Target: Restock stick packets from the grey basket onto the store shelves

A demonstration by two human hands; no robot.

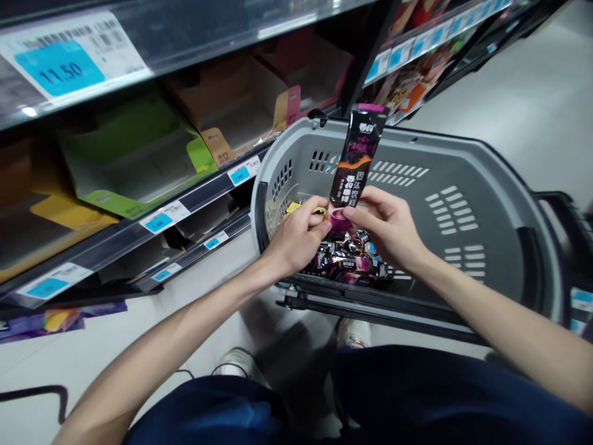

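Observation:
Between my two hands a black and purple drink sachet (pixel 354 157) stands upright over the basket, its pink-edged end up. My left hand (pixel 296 238) pinches its lower left edge. On the other side, the fingers and thumb of my right hand (pixel 389 222) close on its lower right edge. The grey plastic basket (pixel 500 179) has slotted walls. Several more black and purple sachets (pixel 347 262) lie in a heap in its near left part, partly hidden by my hands. A yellow packet (pixel 293 207) shows behind my left hand.
On the left, a shelf holds open display cartons in green (pixel 139 154), brown (pixel 231 93) and yellow (pixel 65 213). A price rail (pixel 167 216) runs along its edge, close to the basket. Overhead juts another shelf edge (pixel 204 43). My shoes (pixel 354 334) and knees are below the basket.

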